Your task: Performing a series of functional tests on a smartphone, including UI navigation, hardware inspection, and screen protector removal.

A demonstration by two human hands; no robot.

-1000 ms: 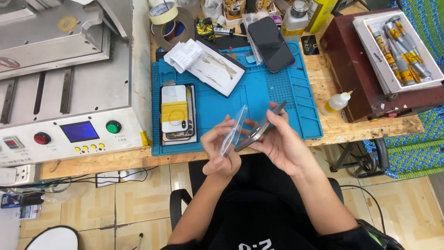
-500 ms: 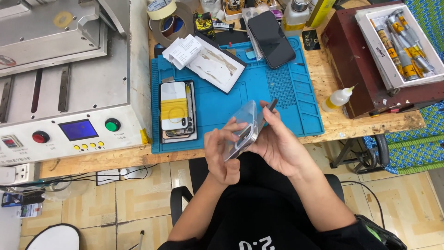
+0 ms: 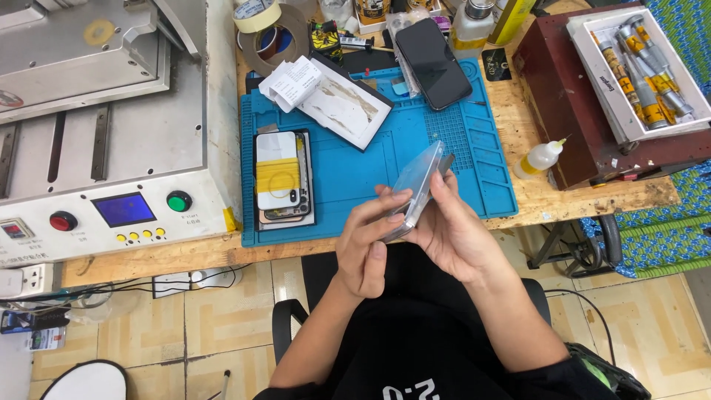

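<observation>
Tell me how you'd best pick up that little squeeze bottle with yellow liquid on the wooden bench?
Probably by its round body, from above. The squeeze bottle lies on its side on the bench, nozzle pointing up-right toward the dark red box. Fingers closing across the wider body, away from the thin tip, should hold best.

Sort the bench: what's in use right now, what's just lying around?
In use: clear phone-shaped panel, held edge-on by left hand and right hand.

Lying about: opened phone on blue mat, black phone, squeeze bottle, tape roll.
</observation>
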